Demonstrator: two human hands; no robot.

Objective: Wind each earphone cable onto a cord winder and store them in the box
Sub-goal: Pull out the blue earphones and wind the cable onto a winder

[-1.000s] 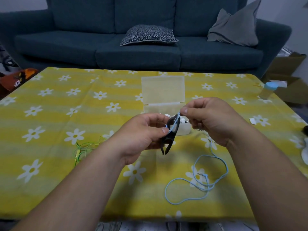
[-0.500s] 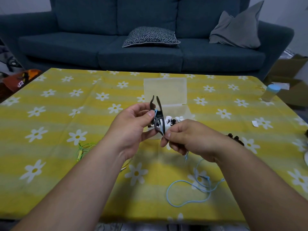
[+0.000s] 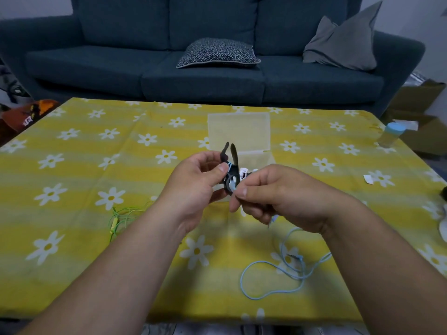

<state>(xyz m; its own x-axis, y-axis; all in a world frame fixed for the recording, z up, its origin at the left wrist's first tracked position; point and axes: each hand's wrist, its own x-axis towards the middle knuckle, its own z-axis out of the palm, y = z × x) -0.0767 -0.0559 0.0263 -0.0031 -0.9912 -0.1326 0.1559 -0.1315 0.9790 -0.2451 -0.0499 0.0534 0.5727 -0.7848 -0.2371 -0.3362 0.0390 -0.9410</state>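
My left hand [image 3: 196, 182] pinches a black cord winder [image 3: 231, 163] above the table, its two prongs pointing up. A few turns of light blue earphone cable are wrapped round the winder's middle. My right hand [image 3: 273, 192] pinches that cable just below the winder. The rest of the blue cable [image 3: 273, 274] trails down and lies in loose loops on the cloth at the front right. A green earphone cable [image 3: 118, 217] lies tangled at the left, partly behind my left forearm. The clear plastic box [image 3: 239, 131] stands open behind my hands, its lid up.
The table carries a yellow cloth with white daisies [image 3: 72, 189]. A blue-capped bottle [image 3: 390, 135] stands at the right edge, a small white scrap [image 3: 368, 178] nearer. White pieces [image 3: 244, 170] show in the box behind the winder. A dark blue sofa [image 3: 205, 68] lies beyond.
The winder has turned over, its prongs now pointing up instead of down. My right hand dropped from above the winder to below it, carrying the blue cable round.
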